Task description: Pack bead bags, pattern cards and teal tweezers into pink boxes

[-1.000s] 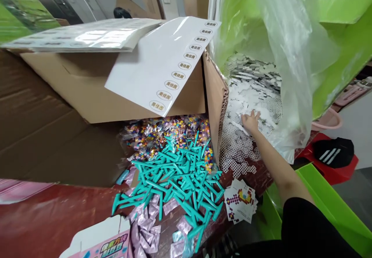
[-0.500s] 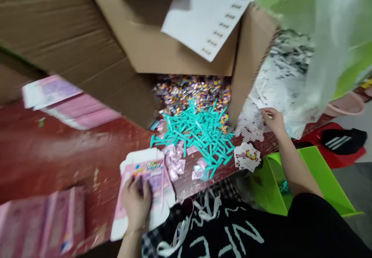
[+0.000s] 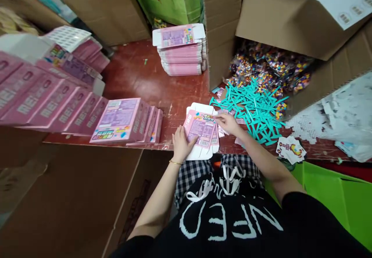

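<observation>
A flattened pink-and-white carton (image 3: 202, 130) lies at the table's front edge, with more flat cartons partly showing beneath it. My left hand (image 3: 183, 145) grips its left side, thumb across the printed face. At the carton's upper right edge, my right hand (image 3: 228, 123) has its fingers pinched together; whatever they hold is too small to make out. Just beyond that hand is a heap of turquoise plastic sticks (image 3: 255, 110), T-shaped at the end. Small pink packets lie partly hidden under my right hand and forearm.
Folded pink boxes (image 3: 119, 118) line the left side. A stack of flat cartons (image 3: 181, 54) stands at the back. An open cardboard box (image 3: 279, 21) holds bags of colourful beads (image 3: 267, 64). Printed cards (image 3: 291, 149), white perforated sheets (image 3: 308, 128) and a green bin (image 3: 328, 192) are on the right.
My right hand has come from the white sheets on the right to the carton's edge. My left hand stays at the carton. The view has swung left, showing more boxes.
</observation>
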Demonstrator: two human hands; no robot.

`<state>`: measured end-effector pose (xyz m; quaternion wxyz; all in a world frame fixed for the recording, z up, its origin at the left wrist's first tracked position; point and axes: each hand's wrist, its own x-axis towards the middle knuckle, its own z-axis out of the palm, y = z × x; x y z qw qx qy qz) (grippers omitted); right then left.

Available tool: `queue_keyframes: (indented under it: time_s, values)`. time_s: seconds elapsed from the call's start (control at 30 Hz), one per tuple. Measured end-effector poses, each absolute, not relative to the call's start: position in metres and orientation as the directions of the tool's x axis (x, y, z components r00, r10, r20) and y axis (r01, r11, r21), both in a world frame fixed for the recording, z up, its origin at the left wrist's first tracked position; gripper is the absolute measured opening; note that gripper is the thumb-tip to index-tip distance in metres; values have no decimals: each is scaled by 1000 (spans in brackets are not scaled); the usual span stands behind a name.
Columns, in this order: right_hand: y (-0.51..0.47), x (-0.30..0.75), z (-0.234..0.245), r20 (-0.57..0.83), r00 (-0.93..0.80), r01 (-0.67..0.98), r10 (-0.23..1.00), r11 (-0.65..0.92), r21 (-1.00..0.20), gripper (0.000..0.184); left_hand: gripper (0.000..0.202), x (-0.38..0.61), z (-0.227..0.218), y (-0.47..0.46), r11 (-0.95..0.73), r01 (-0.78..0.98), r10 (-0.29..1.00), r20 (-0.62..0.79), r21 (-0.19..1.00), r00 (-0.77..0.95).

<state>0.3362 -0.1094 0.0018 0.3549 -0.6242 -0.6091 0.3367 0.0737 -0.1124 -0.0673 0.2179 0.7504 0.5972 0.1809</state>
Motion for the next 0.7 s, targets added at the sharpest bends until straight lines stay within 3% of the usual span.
queue_keyframes:
  time_s: [0.13,0.23,0.33,0.37,0.43,0.5,0.6,0.7]
  values:
    - [-29,297,-2,-224,57,705,973,-198,-681,25,91,82,-73,-122,-196,790,978,56,581,201]
    - [-17,283,15,-276,-2,699,961,-196,-687,21,100,77,-56,-121,-191,750,978,58,633,200]
    - [-46,275,52,-92,-187,510,978,17,-860,31,108,65,-14,-127,-215,660,976,138,719,168]
    - [-61,271,66,32,-231,423,972,130,-897,33,100,61,3,-131,-229,602,972,153,765,177]
    - [-93,263,92,266,-251,329,931,341,-881,33,61,55,33,-145,-218,430,957,106,876,270]
    - [-123,258,107,416,-202,383,887,462,-800,29,40,53,50,-163,-108,251,923,3,962,386]
    - [-165,263,103,473,7,612,881,370,-699,28,41,59,46,-194,155,32,915,-155,987,373]
    - [-203,283,72,373,262,646,890,126,-753,64,45,73,23,-218,311,-88,921,-277,946,272]
